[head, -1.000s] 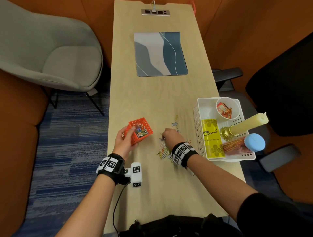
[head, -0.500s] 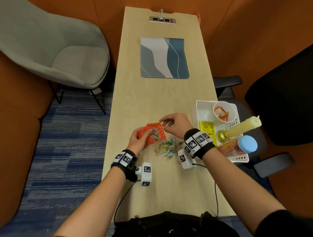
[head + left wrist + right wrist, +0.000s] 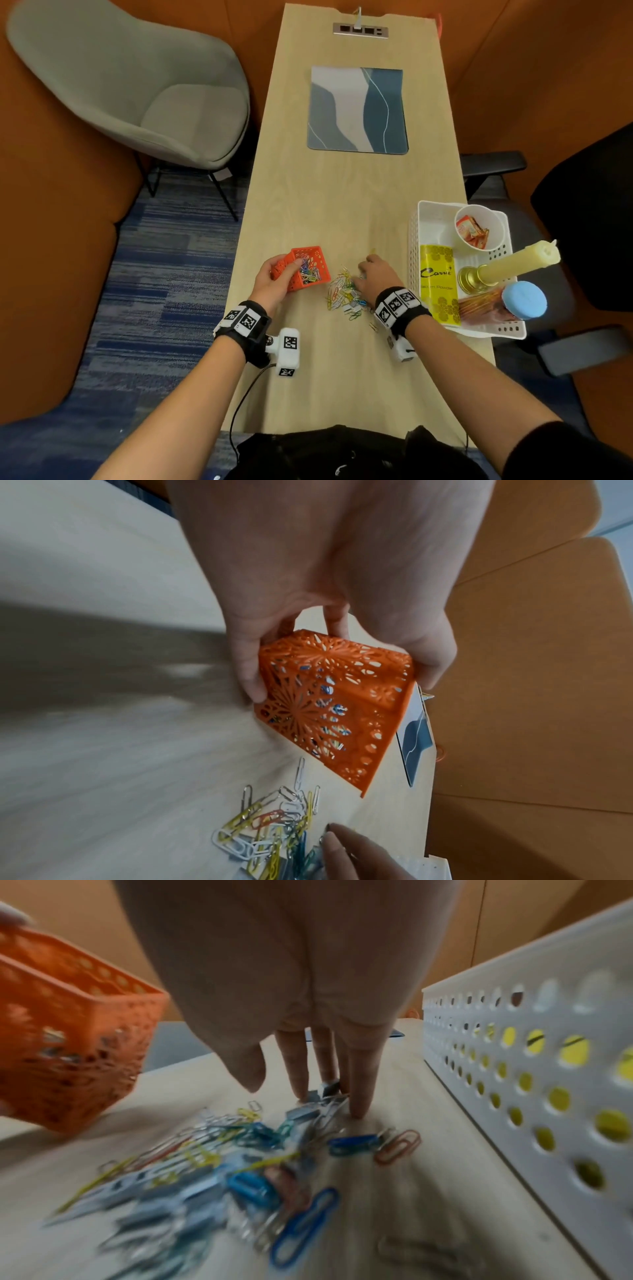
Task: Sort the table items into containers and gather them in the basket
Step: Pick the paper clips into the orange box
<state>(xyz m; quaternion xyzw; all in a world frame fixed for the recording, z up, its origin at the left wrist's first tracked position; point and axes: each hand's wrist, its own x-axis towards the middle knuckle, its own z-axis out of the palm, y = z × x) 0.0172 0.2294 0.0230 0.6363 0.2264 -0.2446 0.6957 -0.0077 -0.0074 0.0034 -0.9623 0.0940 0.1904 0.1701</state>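
My left hand grips a small orange lattice basket, tilted toward the right with coloured paper clips inside; in the left wrist view the thumb and fingers clasp the orange basket by its sides. A loose pile of coloured paper clips lies on the table just right of it. My right hand rests on the pile's far edge; the right wrist view shows its straight fingers touching the table among the paper clips, holding nothing that I can see.
A white perforated basket at the table's right edge holds a paper cup of sachets, a yellow packet, a candle in a brass holder and a blue-lidded jar. A blue-grey mat lies farther back.
My right hand has come back from over the orange basket's rim down to the clip pile. The left hand still holds the basket, now a little lower and nearer the pile.
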